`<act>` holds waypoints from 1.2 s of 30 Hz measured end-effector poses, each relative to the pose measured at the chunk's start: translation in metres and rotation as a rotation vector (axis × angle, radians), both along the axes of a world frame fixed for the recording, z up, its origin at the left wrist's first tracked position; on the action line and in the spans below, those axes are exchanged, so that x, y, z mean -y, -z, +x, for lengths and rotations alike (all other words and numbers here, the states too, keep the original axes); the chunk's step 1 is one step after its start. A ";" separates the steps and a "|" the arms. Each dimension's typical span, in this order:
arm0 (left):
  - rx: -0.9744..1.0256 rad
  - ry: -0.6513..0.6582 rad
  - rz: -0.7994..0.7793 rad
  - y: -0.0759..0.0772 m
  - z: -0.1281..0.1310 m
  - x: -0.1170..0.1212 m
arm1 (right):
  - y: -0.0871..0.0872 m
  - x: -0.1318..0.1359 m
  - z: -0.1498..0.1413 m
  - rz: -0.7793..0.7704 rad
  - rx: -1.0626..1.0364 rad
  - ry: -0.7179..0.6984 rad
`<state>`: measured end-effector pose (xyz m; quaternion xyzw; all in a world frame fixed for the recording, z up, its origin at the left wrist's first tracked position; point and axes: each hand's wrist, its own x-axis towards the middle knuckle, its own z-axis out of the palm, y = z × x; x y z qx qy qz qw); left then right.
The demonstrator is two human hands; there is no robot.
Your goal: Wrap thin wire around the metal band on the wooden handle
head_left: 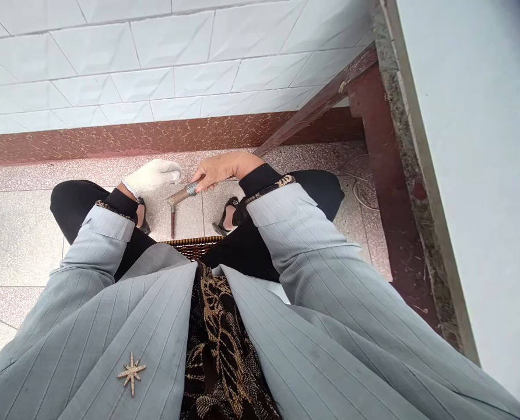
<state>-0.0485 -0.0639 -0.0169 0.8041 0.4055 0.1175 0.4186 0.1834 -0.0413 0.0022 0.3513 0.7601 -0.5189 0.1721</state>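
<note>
My right hand (220, 169) is bare and closed around the wire-wrapped handle of a small knife-like tool (182, 195), which points left and down. My left hand (153, 177) wears a white glove and hovers just left of the tool's tip, fingers curled; what it holds, if anything, I cannot make out. A thin rusty metal rod (172, 220) lies on the tiled floor below the two hands. I sit with knees apart in black trousers and a grey striped jacket.
A woven basket rim (194, 244) shows between my legs. My sandalled feet (227, 214) rest on the pink speckled floor tiles. A white tiled wall (155, 64) stands ahead; a dark red wooden frame (373, 128) and a white panel rise at the right.
</note>
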 end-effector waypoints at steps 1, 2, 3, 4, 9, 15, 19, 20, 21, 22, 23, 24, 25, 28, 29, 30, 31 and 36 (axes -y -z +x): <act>0.016 -0.004 -0.003 0.001 0.000 0.000 | -0.002 0.000 0.000 -0.025 -0.024 -0.009; 0.031 -0.011 -0.006 0.001 -0.001 -0.001 | -0.003 -0.001 0.001 -0.039 -0.047 -0.019; 0.043 -0.019 -0.011 0.002 -0.001 -0.001 | -0.004 -0.001 0.003 -0.046 -0.076 -0.030; 0.051 -0.028 -0.021 0.002 -0.001 -0.002 | -0.006 -0.003 0.005 -0.048 -0.111 -0.036; 0.144 -0.154 -0.149 0.002 -0.001 -0.003 | -0.010 -0.009 0.025 0.035 -0.488 0.361; 0.219 -0.059 -0.215 0.002 0.005 0.002 | -0.004 -0.016 0.027 0.095 -0.646 0.959; 0.189 0.003 -0.229 -0.002 0.008 0.006 | 0.005 -0.020 0.018 0.319 -0.372 0.889; 0.171 0.016 -0.227 -0.004 0.008 0.007 | 0.007 -0.021 0.017 0.387 -0.304 0.826; 0.152 0.027 -0.220 -0.005 0.008 0.007 | 0.009 -0.021 0.016 0.448 -0.236 0.761; 0.133 0.035 -0.208 -0.006 0.009 0.008 | 0.011 -0.020 0.015 0.495 -0.171 0.698; 0.117 0.040 -0.195 -0.007 0.009 0.008 | 0.012 -0.019 0.014 0.528 -0.107 0.640; 0.103 0.042 -0.181 -0.008 0.009 0.009 | 0.013 -0.018 0.013 0.545 -0.046 0.576; 0.089 0.043 -0.167 -0.008 0.009 0.008 | 0.013 -0.016 0.011 0.549 0.010 0.502; 0.040 0.027 -0.123 -0.007 0.006 0.006 | 0.013 -0.009 0.004 0.471 0.114 0.246; 0.025 0.018 -0.104 -0.007 0.005 0.005 | 0.012 -0.007 0.003 0.405 0.121 0.164; 0.013 0.006 -0.082 -0.007 0.003 0.004 | 0.010 -0.006 0.001 0.323 0.109 0.095; 0.007 -0.008 -0.058 -0.006 0.001 0.002 | 0.008 -0.004 0.000 0.231 0.082 0.041; 0.102 -0.092 -0.043 -0.001 -0.005 -0.004 | -0.004 -0.005 0.010 -0.013 -0.230 -0.020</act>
